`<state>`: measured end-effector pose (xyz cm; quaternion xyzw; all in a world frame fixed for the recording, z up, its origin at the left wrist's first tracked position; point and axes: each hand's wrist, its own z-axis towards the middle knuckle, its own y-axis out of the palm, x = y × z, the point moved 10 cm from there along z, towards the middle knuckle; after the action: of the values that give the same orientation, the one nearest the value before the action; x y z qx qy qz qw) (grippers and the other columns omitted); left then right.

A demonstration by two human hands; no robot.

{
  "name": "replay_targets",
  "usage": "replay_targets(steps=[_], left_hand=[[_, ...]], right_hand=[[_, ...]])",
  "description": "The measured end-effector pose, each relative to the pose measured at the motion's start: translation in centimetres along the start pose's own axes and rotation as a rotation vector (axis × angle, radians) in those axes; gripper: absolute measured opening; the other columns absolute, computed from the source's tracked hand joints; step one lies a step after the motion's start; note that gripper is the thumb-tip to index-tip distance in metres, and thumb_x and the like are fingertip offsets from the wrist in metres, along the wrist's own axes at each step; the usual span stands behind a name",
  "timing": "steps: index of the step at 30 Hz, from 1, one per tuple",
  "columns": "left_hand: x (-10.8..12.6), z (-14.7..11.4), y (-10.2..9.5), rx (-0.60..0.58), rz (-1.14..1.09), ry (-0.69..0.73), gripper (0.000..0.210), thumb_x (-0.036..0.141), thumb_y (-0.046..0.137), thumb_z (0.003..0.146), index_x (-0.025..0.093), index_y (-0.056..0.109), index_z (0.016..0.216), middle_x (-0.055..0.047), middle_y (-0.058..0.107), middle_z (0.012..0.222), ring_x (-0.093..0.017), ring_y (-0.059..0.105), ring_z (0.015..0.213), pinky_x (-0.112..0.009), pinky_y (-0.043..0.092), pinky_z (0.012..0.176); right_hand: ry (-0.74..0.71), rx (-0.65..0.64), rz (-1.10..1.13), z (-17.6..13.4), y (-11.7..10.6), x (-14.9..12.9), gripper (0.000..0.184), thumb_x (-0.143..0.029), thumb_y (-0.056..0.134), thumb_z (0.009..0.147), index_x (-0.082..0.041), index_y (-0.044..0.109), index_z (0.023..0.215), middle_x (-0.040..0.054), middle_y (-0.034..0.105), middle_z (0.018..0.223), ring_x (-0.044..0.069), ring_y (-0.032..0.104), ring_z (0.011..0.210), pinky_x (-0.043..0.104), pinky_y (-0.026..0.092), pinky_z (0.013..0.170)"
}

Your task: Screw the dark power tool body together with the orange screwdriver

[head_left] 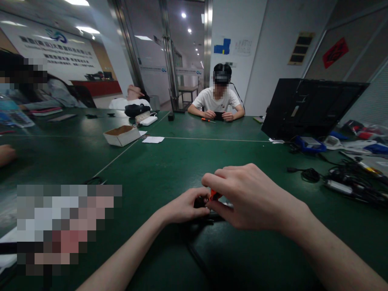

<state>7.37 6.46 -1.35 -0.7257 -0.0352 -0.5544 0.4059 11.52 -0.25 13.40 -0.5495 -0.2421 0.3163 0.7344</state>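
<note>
My right hand [239,198] reaches in from the right, thumb and fingers pinched round the orange-and-black handle of a screwdriver [215,195]; its tip is hidden. Right beside it, my left hand [184,207] curls its fingers and thumb round a small dark object [199,202], mostly covered by my fingers, so its kind is unclear. Both hands meet low over the green table. Beneath them lies a dark piece with a greyish part, largely hidden by the right hand. A black cable [195,256] runs from there toward me in shadow.
Across the green table [178,161] a person [218,99] in a headset handles a dark object, an orange screwdriver [207,120] nearby. A white box [121,136] stands left of centre. A black monitor [306,107] and tangled cables [351,182] lie right. Other people sit at left.
</note>
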Motion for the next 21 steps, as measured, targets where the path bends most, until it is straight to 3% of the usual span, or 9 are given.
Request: replay_targets(steps=[3,5,7,11,17,21], left_hand=[[-0.44,-0.04,0.14,0.002,-0.019,-0.023,0.024,0.023,0.064,0.076,0.017,0.06,0.099,-0.003,0.062,0.098,-0.023,0.058,0.092,-0.031,0.047,0.079],[-0.43,-0.04,0.15,0.003,-0.015,-0.016,0.024,0.023,0.064,0.076,0.018,0.06,0.099,-0.002,0.062,0.098,-0.022,0.058,0.091,-0.031,0.047,0.079],[-0.24,-0.03,0.06,0.007,-0.008,0.0,0.022,0.022,0.064,0.076,0.018,0.06,0.098,-0.002,0.062,0.098,-0.022,0.057,0.092,-0.031,0.046,0.08],[0.21,0.02,-0.01,-0.007,-0.008,0.03,0.02,0.022,0.062,0.077,0.019,0.061,0.096,-0.002,0.063,0.099,-0.023,0.056,0.096,-0.032,0.045,0.084],[-0.16,0.02,0.13,-0.024,-0.013,-0.014,0.026,0.025,0.063,0.076,0.017,0.059,0.101,-0.004,0.061,0.101,-0.023,0.057,0.093,-0.034,0.046,0.082],[0.06,-0.08,0.04,0.0,-0.013,-0.004,0.021,0.024,0.062,0.076,0.018,0.06,0.097,-0.003,0.062,0.097,-0.023,0.057,0.092,-0.033,0.046,0.081]], right_hand=[[0.022,0.02,-0.054,0.12,-0.01,0.36,0.015,-0.037,0.045,0.092,-0.022,0.047,0.09,-0.0028,0.053,0.067,0.011,0.04,0.053,0.025,0.016,0.05],[0.017,0.017,-0.042,0.15,0.03,0.32,0.012,-0.033,0.044,0.092,-0.021,0.048,0.09,-0.0029,0.053,0.067,0.01,0.039,0.053,0.025,0.016,0.05],[0.001,0.009,-0.002,0.13,0.01,0.09,0.007,-0.027,0.046,0.089,-0.02,0.047,0.092,-0.0025,0.055,0.071,0.01,0.041,0.055,0.024,0.017,0.05],[-0.017,-0.004,0.042,0.02,-0.08,-0.33,0.014,-0.023,0.051,0.082,-0.02,0.046,0.095,-0.0019,0.057,0.079,0.01,0.044,0.06,0.023,0.02,0.051],[0.015,0.016,-0.041,0.14,-0.05,0.18,0.015,-0.037,0.044,0.092,-0.022,0.047,0.09,-0.0033,0.053,0.067,0.01,0.04,0.053,0.025,0.017,0.05],[0.014,-0.007,-0.019,0.21,0.08,0.14,0.007,-0.028,0.045,0.09,-0.021,0.047,0.091,-0.0027,0.054,0.069,0.01,0.041,0.054,0.025,0.018,0.05]])
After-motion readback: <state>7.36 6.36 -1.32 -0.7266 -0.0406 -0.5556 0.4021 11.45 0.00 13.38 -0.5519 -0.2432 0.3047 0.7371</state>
